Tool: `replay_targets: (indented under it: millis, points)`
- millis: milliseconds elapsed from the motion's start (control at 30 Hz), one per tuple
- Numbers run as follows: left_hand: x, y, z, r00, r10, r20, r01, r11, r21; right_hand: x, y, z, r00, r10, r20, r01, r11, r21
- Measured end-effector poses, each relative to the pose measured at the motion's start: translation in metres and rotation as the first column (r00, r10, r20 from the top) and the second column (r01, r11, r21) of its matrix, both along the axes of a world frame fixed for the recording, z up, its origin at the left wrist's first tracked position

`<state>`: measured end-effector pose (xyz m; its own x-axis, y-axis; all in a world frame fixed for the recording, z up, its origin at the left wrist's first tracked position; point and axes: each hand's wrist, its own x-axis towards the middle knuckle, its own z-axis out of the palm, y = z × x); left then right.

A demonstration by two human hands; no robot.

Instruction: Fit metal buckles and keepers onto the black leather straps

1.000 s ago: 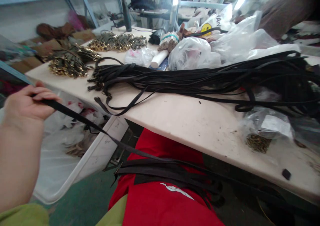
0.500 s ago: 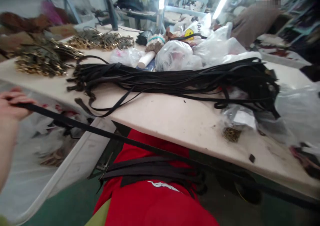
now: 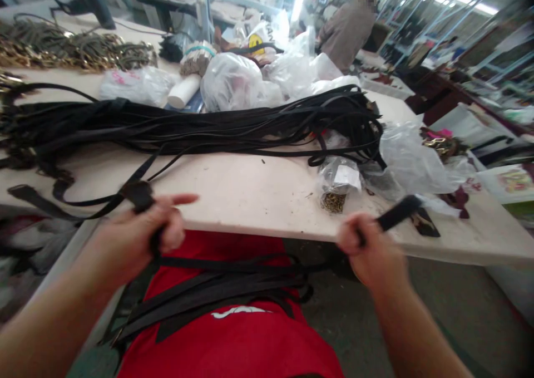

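Note:
A black strap (image 3: 250, 264) runs between my two hands, just in front of the table's edge and above my lap. My left hand (image 3: 156, 225) is closed around it near one end, with its index finger stretched out; a dark end piece sticks up above the thumb. My right hand (image 3: 369, 241) grips the strap's other part, and a short length (image 3: 398, 212) points up and right from the fist. Both hands are blurred. Several more dark straps (image 3: 225, 289) lie across the red cloth (image 3: 233, 344) on my lap.
A long bundle of black straps (image 3: 187, 124) lies along the white table (image 3: 233, 183). Behind it are clear plastic bags (image 3: 231, 80), a white roll (image 3: 183, 91) and metal-ended pieces (image 3: 83, 49). A bag of small brass parts (image 3: 334, 200) sits right of centre. A person (image 3: 348, 30) is farther back.
My left hand has come in from the far left toward the middle. My right hand has entered view holding the strap. The view has swung right.

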<state>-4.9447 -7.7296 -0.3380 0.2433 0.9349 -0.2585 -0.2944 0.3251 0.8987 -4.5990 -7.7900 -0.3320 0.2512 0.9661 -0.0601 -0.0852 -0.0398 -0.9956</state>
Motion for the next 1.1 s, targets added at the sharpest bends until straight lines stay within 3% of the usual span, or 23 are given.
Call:
replay_targets:
  millis: [67,100,167,233,300,333,367,433,467,533,633,733,833,1000,1100]
  points:
    - [0.051,-0.008,-0.007,0.966,-0.223,-0.132,0.223,0.975,-0.014,-0.066,0.001,-0.026,0.957,0.263,0.125,-0.256,0.964,-0.068]
    - [0.073,-0.011,-0.010,0.934,-0.298,-0.200,0.300,0.954,-0.019,-0.093,0.003,-0.038,0.887,0.424,0.183,-0.409,0.905,-0.112]
    - [0.101,-0.011,-0.014,0.885,-0.365,-0.289,0.379,0.925,-0.010,-0.126,0.011,-0.053,0.816,0.536,0.217,-0.518,0.844,-0.137]
    - [0.108,-0.007,-0.019,0.881,-0.359,-0.308,0.379,0.925,0.005,-0.128,0.020,-0.056,0.710,0.653,0.265,-0.644,0.753,-0.131]
    - [0.100,0.000,-0.026,0.920,-0.293,-0.260,0.301,0.954,-0.011,-0.101,0.027,-0.051,0.577,0.737,0.353,-0.742,0.653,-0.151]
    - [0.094,0.003,-0.030,0.940,-0.251,-0.230,0.249,0.968,-0.036,-0.079,0.031,-0.049,0.549,0.719,0.425,-0.722,0.665,-0.192]
    - [0.088,0.005,-0.035,0.956,-0.209,-0.204,0.199,0.977,-0.070,-0.053,0.035,-0.049,0.551,0.653,0.519,-0.638,0.731,-0.242]
    - [0.080,0.008,-0.043,0.970,-0.171,-0.172,0.146,0.978,-0.148,0.002,0.047,-0.054,0.538,0.409,0.737,-0.293,0.910,-0.292]
    - [0.080,0.008,-0.046,0.970,-0.179,-0.166,0.147,0.972,-0.186,0.029,0.054,-0.059,0.493,0.300,0.817,-0.121,0.953,-0.277]
    - [0.085,0.009,-0.048,0.964,-0.207,-0.169,0.167,0.960,-0.223,0.073,0.071,-0.071,0.392,0.200,0.898,0.060,0.968,-0.242]
    - [0.099,0.012,-0.038,0.935,-0.268,-0.233,0.224,0.954,-0.198,0.099,0.093,-0.088,0.305,0.225,0.925,0.095,0.960,-0.265]
    - [0.104,0.017,-0.027,0.879,-0.340,-0.333,0.307,0.940,-0.148,0.092,0.102,-0.100,0.256,0.258,0.932,0.097,0.952,-0.290]
    - [0.095,0.018,-0.031,0.836,-0.386,-0.391,0.344,0.922,-0.176,0.086,0.101,-0.103,0.259,0.233,0.937,0.123,0.955,-0.271]
    - [0.079,0.012,-0.053,0.830,-0.414,-0.375,0.353,0.909,-0.221,0.105,0.085,-0.096,0.401,0.185,0.897,0.127,0.959,-0.254]
    - [0.082,0.008,-0.048,0.850,-0.407,-0.334,0.350,0.911,-0.220,0.106,0.073,-0.089,0.541,0.134,0.831,0.100,0.970,-0.221]
